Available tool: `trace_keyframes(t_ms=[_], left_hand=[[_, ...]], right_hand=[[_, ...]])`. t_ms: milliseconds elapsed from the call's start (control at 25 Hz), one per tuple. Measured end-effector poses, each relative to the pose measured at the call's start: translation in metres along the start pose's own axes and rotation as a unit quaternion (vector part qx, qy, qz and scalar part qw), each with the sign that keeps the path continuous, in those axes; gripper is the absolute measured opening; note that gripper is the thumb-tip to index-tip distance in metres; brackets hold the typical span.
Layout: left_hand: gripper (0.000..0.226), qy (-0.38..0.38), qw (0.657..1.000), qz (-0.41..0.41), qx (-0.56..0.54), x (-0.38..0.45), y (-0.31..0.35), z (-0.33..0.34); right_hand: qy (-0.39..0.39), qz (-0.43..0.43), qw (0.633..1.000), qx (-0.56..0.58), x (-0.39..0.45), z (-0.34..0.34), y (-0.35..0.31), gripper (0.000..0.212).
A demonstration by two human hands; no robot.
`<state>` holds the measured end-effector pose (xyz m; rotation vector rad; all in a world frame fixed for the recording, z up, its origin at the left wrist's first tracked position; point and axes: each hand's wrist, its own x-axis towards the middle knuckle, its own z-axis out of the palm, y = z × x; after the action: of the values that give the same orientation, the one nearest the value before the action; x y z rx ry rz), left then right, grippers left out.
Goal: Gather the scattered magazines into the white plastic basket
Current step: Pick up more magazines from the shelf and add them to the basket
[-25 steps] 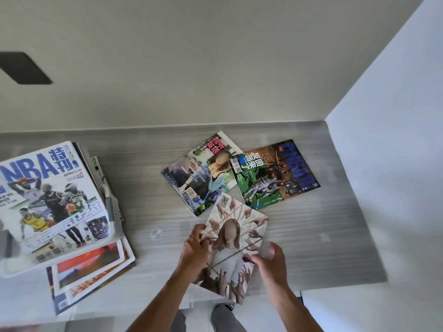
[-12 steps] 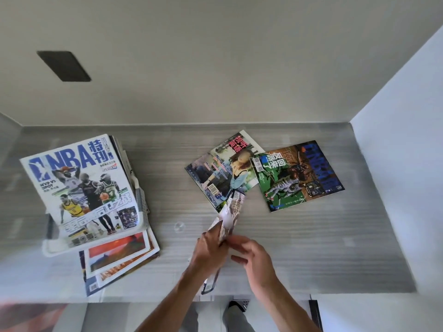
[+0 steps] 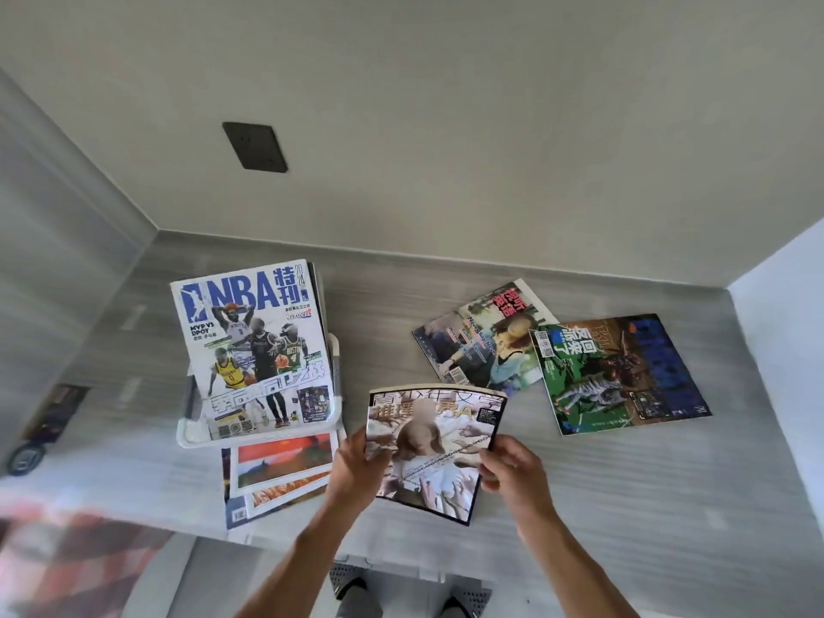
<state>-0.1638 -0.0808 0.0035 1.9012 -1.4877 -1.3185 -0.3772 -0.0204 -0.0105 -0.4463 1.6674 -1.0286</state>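
I hold a beige-covered magazine above the grey tabletop, cover up and slightly bowed. My left hand grips its left edge and my right hand grips its right edge. To the left, the white plastic basket carries an NBA magazine lying across its top. Two magazines with orange pictures stick out from beneath the basket. On the table to the right lie a magazine with a woman on the cover and a green and blue sports magazine, overlapping slightly.
The grey table sits in an alcove with walls at the back, left and right. A dark wall plate is on the back wall. A dark round object lies at the far left. My feet show below the table's front edge.
The beige magazine was flat, then turned edge-on in my left hand, and is now cover-up in both hands, nearer the basket. The camera view has shifted left.
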Motion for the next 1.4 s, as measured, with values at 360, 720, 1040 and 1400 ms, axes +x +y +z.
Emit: trace_keyframes(t_ms=[360, 720, 1040, 1400], left_hand=[[0.016, 0.124, 0.966, 0.165, -0.158, 0.021, 0.025, -0.144], [0.030, 0.199, 0.975, 0.092, -0.039, 0.084, -0.028, -0.274], [0.043, 0.205, 0.974, 0.010, 0.095, 0.095, -0.079, -0.254], [0.036, 0.044, 0.958, 0.256, 0.123, 0.038, -0.016, -0.129]], right_hand=[[-0.053, -0.237, 0.969, -0.038, -0.022, 0.109, -0.112, 0.007], [-0.014, -0.336, 0.895, -0.294, -0.002, 0.286, -0.127, 0.006], [-0.096, -0.248, 0.863, -0.431, 0.012, 0.270, -0.071, 0.058], [-0.014, -0.314, 0.829, -0.463, -0.020, 0.161, -0.002, 0.030]])
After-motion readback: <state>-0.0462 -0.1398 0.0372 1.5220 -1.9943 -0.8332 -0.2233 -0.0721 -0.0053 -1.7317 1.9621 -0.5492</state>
